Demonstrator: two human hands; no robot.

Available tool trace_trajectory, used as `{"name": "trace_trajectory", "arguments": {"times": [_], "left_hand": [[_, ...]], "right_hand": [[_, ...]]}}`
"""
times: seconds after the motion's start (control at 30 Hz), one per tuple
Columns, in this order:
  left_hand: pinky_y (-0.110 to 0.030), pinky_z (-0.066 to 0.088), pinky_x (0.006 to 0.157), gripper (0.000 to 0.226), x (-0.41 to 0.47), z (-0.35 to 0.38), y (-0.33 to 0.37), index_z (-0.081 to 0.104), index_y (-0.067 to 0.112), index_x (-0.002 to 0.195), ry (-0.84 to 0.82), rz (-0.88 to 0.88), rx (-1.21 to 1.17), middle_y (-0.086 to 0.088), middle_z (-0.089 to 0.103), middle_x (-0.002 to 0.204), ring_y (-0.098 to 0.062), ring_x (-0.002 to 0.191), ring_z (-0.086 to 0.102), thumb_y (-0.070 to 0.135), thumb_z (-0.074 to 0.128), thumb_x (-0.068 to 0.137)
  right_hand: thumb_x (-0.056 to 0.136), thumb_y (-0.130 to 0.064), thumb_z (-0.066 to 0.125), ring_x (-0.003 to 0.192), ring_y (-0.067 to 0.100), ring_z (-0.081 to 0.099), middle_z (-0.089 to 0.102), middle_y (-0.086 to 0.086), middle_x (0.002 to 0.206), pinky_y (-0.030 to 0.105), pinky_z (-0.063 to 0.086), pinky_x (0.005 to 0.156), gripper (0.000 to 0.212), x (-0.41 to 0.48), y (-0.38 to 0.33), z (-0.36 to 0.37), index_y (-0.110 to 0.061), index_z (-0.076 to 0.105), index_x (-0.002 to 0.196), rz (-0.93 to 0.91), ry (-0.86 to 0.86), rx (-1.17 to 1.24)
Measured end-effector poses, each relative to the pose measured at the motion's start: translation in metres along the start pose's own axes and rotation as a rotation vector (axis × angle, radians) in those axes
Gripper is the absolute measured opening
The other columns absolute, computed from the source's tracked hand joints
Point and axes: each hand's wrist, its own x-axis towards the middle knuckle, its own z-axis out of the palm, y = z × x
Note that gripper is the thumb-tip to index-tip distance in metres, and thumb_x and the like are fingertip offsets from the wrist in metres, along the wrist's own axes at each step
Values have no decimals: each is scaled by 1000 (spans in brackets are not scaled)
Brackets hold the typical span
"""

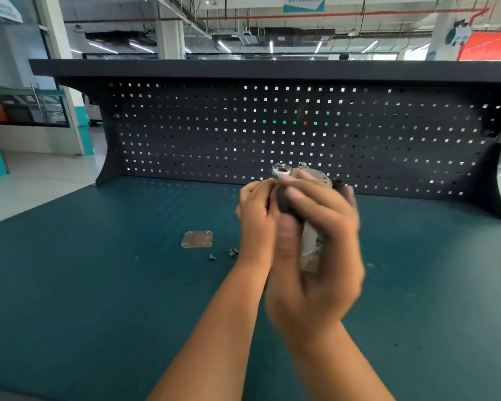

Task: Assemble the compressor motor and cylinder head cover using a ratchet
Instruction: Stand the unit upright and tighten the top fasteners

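ratchet (284, 204): right hand (315, 256) grips, left hand (255, 215) pinches | cover (197, 239): left of hands

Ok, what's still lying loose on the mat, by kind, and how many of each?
Square cover plate: 1
Screws: 3. One lies alone, and what looks like two are bunched just to its right. That pair is too small to be sure of.
Total: 4

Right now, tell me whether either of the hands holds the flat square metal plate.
No, the flat square metal plate lies on the teal mat, apart from the left hand and right hand.
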Motion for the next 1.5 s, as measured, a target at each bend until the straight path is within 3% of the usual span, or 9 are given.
{"name": "trace_trajectory", "arguments": {"times": [0.07, 0.17, 0.37, 0.5, 0.67, 0.93, 1.17, 1.3, 1.5], "left_hand": [[-43, 39, 101, 25, -2, -2, 7, 64, 31, 92, 21, 27, 4, 17, 55, 101, -19, 108, 49, 37, 40, 91], [-48, 36, 101, 24, -3, -5, 14, 59, 41, 81, -9, 57, -18, 39, 55, 90, -14, 106, 47, 36, 39, 92], [-48, 35, 101, 28, -5, -5, 17, 63, 31, 82, -30, 43, -17, 30, 57, 81, -10, 106, 45, 36, 37, 92], [-47, 36, 101, 28, -5, -5, 17, 62, 35, 82, -47, 49, 2, 45, 53, 88, -5, 107, 45, 39, 37, 92], [-46, 37, 100, 33, -5, -6, 16, 63, 35, 83, -34, 91, 17, 34, 58, 84, -6, 106, 46, 49, 34, 89], [-46, 37, 98, 34, -7, -6, 11, 64, 34, 83, -39, 104, 29, 29, 58, 85, -7, 105, 45, 47, 34, 92], [-44, 35, 102, 32, -4, -9, 10, 59, 43, 81, -55, 87, 10, 43, 55, 89, 2, 106, 43, 54, 30, 88], [-41, 35, 102, 30, -5, -9, 8, 59, 44, 80, -55, 71, 4, 45, 54, 91, 4, 106, 42, 53, 31, 89], [-22, 35, 98, 28, 1, -7, -1, 63, 37, 84, -63, 24, -29, 30, 55, 90, 4, 107, 42, 36, 38, 97]], "right_hand": [[98, -19, 45, 103, 35, 60, 62, 3, 107, 66, 37, 90, 14, 4, 13, -13, -18, 57, 106, 16, 107, 63], [96, -6, 44, 99, 29, 57, 56, 11, 109, 42, 43, 89, 16, 13, 33, -30, -7, 55, 107, 23, 225, 0], [95, -10, 40, 86, -11, 50, 55, -18, 92, 9, 37, 80, 19, 36, 80, -53, -16, 57, 100, 458, 257, -216], [97, -16, 45, 78, -11, 53, 64, -10, 93, 4, 38, 72, 24, 60, 117, -47, -13, 67, 107, 689, 23, -307], [97, -30, 47, 91, 21, 55, 66, -1, 90, 45, 41, 97, 29, 86, 149, -13, -23, 67, 116, 807, -494, -461], [102, -39, 35, 130, 21, 43, 51, 1, 140, 27, 32, 98, 40, 100, 156, 16, -27, 48, 138, 705, -1024, -451], [95, -36, 53, 84, 16, 61, 66, -2, 98, 20, 45, 57, 16, 81, 153, -22, -22, 61, 98, 759, -530, -298], [87, -30, 66, 87, 12, 66, 67, -2, 91, 24, 54, 77, 11, 60, 132, -41, -23, 58, 87, 829, -105, -134], [91, -10, 57, 86, 0, 61, 59, -2, 92, 26, 50, 86, 14, 32, 77, -44, -22, 51, 91, 570, 395, 20]]}}
